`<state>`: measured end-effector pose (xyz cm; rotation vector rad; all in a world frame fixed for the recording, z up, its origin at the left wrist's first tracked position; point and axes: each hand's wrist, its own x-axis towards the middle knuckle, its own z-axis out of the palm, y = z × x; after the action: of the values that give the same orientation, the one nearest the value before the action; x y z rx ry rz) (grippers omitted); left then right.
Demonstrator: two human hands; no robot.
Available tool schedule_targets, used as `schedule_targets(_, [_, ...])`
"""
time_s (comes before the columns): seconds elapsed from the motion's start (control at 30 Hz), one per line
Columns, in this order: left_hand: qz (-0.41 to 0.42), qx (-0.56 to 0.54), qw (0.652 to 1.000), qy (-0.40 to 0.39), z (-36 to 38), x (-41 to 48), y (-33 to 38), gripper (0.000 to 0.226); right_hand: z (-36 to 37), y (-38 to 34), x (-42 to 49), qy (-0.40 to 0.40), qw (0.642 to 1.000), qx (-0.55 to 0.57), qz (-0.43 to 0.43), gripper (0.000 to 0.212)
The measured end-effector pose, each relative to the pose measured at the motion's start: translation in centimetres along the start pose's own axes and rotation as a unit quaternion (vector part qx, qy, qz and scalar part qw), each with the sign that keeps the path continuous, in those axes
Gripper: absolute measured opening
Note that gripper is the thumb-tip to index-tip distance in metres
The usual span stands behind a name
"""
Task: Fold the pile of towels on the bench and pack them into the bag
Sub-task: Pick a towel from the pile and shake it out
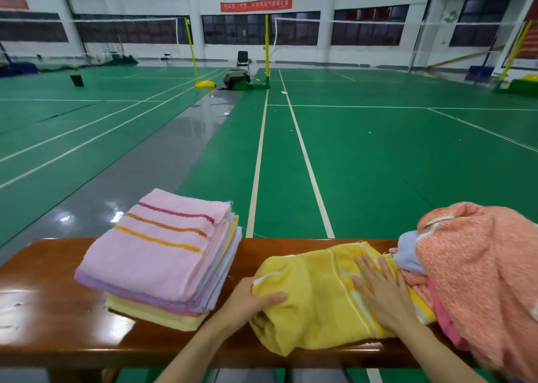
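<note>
on the wooden bench (52, 266) right below the head camera, i have the yellow towel (314, 304) lying crumpled across the seat, between the folded stack (157, 260) on the left and the loose pile (471, 310) on the right. the left hand (247, 301) grips the towel's bunched left end, thumb laid over the top and the other fingers hidden in the cloth. the right hand (381, 289) lies flat, fingers spread, on the striped end just beside the pile. i read that as pin and pull: the flat hand anchors one end so the gripping hand can draw the cloth straight before a fold. the stack sits apart to the left, edges roughly squared, with a pink striped towel (163, 237) on top, which leaves working room in the middle. the pile, an orange towel (477, 251) draped over a blue towel (407, 254) and others, touches the yellow towel's right end, so a hard tug might drag it along. no bag shows near the bench, so i judge packing is some way off.
</note>
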<state>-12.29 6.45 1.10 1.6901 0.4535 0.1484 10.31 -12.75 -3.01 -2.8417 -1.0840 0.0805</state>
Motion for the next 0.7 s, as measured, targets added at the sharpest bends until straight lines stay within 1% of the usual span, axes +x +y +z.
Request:
schedule_targets(0.03, [0.016,0.039,0.999,-0.001,-0.3,0.3,0.2,0.036,-0.1,-0.1,-0.1,-0.003,1.0,0.001,-0.005,0.116])
schedule_targets(0.07, [0.037,0.099,0.994,0.035,-0.7,0.8,0.5,0.03,-0.2,-0.1,-0.2,-0.008,1.0,0.001,-0.011,0.111])
schedule_targets(0.1, [0.045,0.169,0.981,0.088,-1.3,1.6,1.1,0.025,-0.4,-0.1,-0.4,-0.014,1.0,0.003,-0.014,0.108])
schedule_targets(0.17, [0.016,0.33,0.925,0.187,-2.4,2.9,2.6,0.026,-0.8,0.0,-0.7,-0.028,1.0,-0.003,-0.014,0.106])
schedule_targets(0.2, [0.005,0.392,0.895,0.214,-2.6,3.3,3.4,0.029,-0.9,0.0,-0.9,-0.033,0.999,-0.01,-0.013,0.107])
schedule_targets(0.27, [0.009,0.494,0.838,0.233,-2.3,4.0,4.7,0.036,-1.1,0.0,-1.0,-0.042,0.999,-0.012,-0.01,0.11])
schedule_targets(0.3, [0.017,0.515,0.823,0.238,-1.8,4.2,5.0,0.042,-1.2,0.0,-1.1,-0.047,0.999,-0.013,-0.007,0.111])
schedule_targets(0.33, [0.016,0.506,0.829,0.236,-1.2,4.4,5.2,0.052,-1.2,-0.1,-1.1,-0.05,0.999,-0.015,-0.005,0.112])
schedule_targets(0.4, [-0.01,0.422,0.875,0.236,0.2,4.2,5.1,0.077,-1.3,-0.1,-1.2,-0.057,0.998,-0.017,0.005,0.114])
schedule_targets(0.43, [-0.027,0.381,0.892,0.242,0.8,3.8,4.7,0.086,-1.4,-0.1,-1.3,-0.06,0.998,-0.018,0.01,0.115])
schedule_targets(0.5, [-0.091,0.315,0.914,0.239,1.6,2.8,3.2,0.103,-1.5,-0.2,-1.4,-0.06,0.998,-0.02,0.015,0.117])
schedule_targets(0.57, [-0.151,0.225,0.934,0.232,1.7,2.0,1.3,0.115,-1.6,-0.3,-1.5,-0.061,0.998,-0.023,0.015,0.121])
schedule_targets(0.6, [-0.157,0.181,0.938,0.251,1.7,1.7,0.7,0.119,-1.6,-0.4,-1.5,-0.063,0.998,-0.023,0.017,0.125])
schedule_targets(0.63, [-0.155,0.154,0.934,0.283,1.5,1.5,0.1,0.12,-1.7,-0.5,-1.5,-0.067,0.997,-0.023,0.022,0.128])
schedule_targets(0.67, [-0.153,0.144,0.926,0.312,1.4,1.2,-0.3,0.119,-1.8,-0.5,-1.6,-0.07,0.997,-0.024,0.025,0.131])
schedule_targets(0.7, [-0.159,0.14,0.922,0.324,1.4,1.0,-0.7,0.116,-1.9,-0.6,-1.6,-0.072,0.997,-0.026,0.027,0.133])
